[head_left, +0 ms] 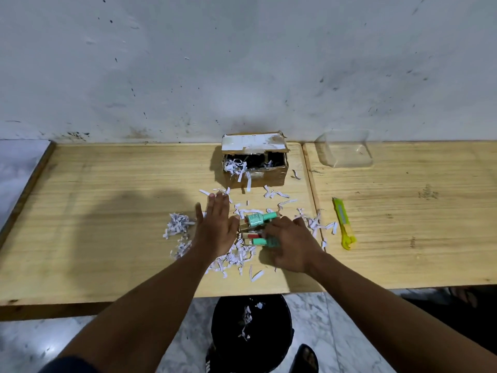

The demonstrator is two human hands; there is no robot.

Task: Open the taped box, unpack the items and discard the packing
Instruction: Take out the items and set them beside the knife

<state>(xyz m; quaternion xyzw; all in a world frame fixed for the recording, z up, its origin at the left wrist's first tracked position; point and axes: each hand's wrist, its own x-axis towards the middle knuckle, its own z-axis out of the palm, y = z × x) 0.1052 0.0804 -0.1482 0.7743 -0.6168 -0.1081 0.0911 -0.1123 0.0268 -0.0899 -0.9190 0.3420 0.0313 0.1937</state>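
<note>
The small cardboard box (269,177) stands open at the back of the wooden table (107,205), its taped flap up, with shredded paper (236,168) spilling over its front edge. Several small bottles lie together in front of it, among them a mint-green bottle (259,218). My left hand (216,227) lies flat and open on the table just left of the bottles. My right hand (290,243) rests on the lower bottles, fingers curled around a green one (265,242). More shredded paper (177,226) is scattered around both hands.
A yellow-green utility knife (344,223) lies to the right on a second table panel. A clear plastic container (347,149) stands at the back right. A black bin (251,332) holding some shreds stands on the floor below the table's front edge.
</note>
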